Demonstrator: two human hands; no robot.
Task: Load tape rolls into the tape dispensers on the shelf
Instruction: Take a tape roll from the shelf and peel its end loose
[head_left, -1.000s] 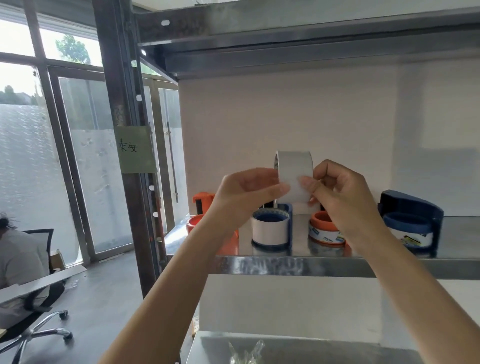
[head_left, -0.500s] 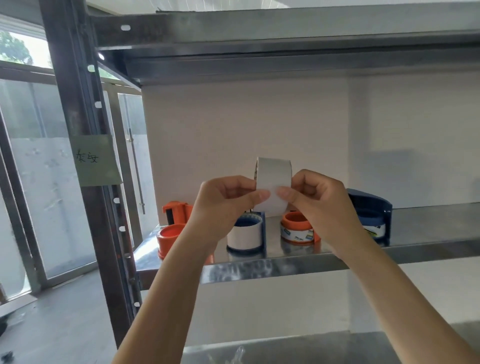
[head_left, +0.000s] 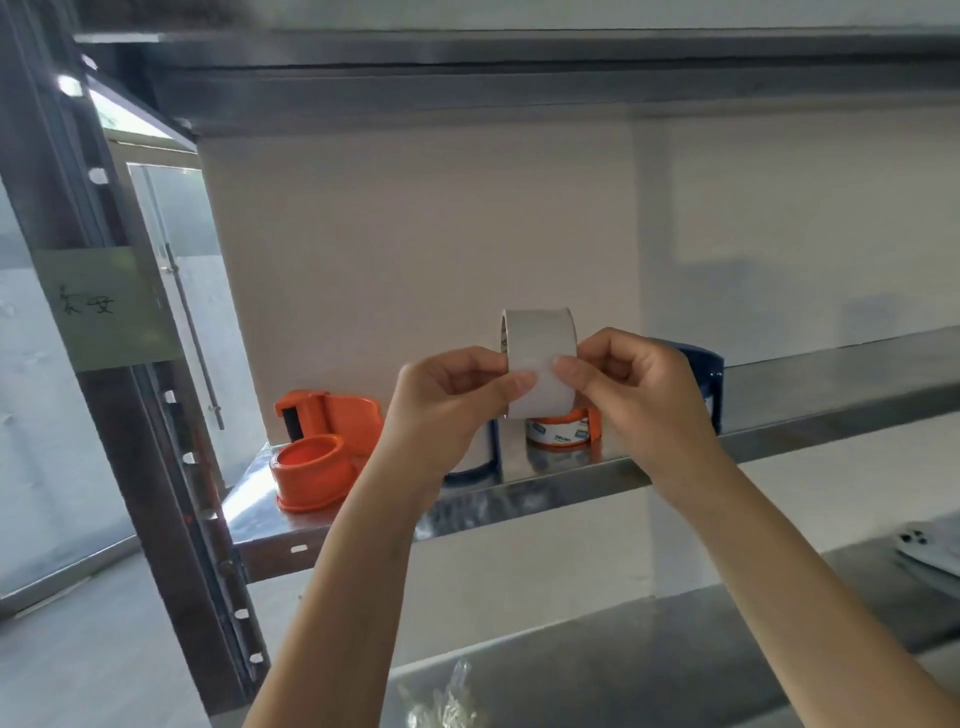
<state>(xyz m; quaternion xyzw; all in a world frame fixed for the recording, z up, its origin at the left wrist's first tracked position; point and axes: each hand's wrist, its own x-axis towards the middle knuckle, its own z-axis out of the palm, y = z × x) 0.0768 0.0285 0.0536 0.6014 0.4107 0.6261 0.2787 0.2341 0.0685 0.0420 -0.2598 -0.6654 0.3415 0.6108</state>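
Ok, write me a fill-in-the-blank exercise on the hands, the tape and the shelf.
1. The left hand and the right hand hold up a tape roll coloured ____.
2. The dispenser farthest left on the shelf is coloured ____.
3. The handwritten note is stuck on the post at the shelf's ____ end.

Missing words: white; orange; left.

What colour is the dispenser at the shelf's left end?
The dispenser is orange; the head view shows it.
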